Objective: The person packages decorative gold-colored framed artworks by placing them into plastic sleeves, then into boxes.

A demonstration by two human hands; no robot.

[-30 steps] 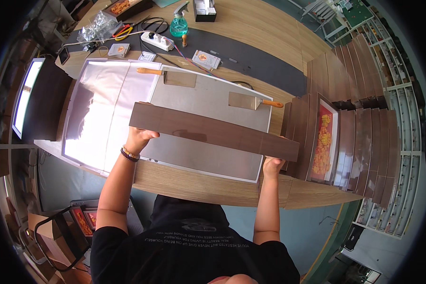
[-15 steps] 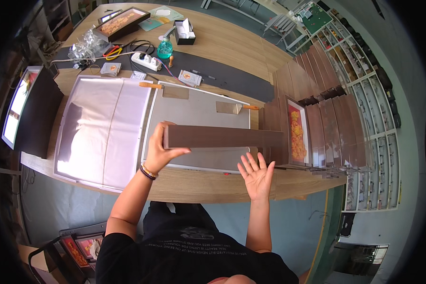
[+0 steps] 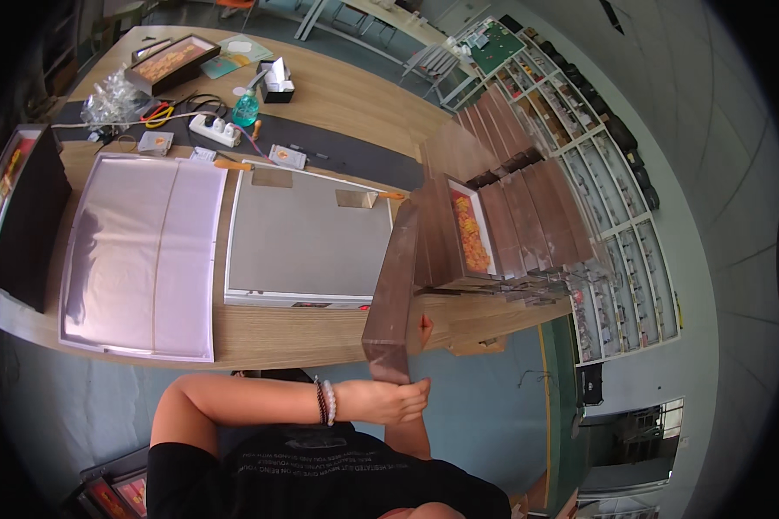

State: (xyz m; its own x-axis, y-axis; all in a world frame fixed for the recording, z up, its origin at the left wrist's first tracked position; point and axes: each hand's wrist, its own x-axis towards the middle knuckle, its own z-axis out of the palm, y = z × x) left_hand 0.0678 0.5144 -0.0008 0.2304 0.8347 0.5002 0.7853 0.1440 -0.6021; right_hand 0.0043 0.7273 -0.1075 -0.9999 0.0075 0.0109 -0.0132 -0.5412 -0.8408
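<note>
A deep brown box frame [image 3: 390,303] stands edge-on in front of me, its length running from near to far over the table's right part. My left hand [image 3: 381,400] reaches across my body, and its fingers close at the frame's near lower end. Most of my right hand [image 3: 425,330] is hidden behind the frame; only a bit shows beside its right side, so how its fingers lie cannot be seen. Left of the frame lies a grey flat panel [image 3: 307,238] with a white rim, bearing two wooden-handled scrapers [image 3: 355,198].
Brown box frames stand stacked at the right, one showing a gold relief picture [image 3: 470,232]. A film-covered white panel [image 3: 138,259] lies at left beside a dark standing frame [image 3: 35,216]. Farther back are a power strip [image 3: 214,130], a spray bottle [image 3: 245,109] and pliers [image 3: 157,112].
The brown frame has swung from lying crosswise to pointing near-to-far, and moved right and nearer. My left hand came across with it. My right hand, earlier open and apart, is now behind the frame.
</note>
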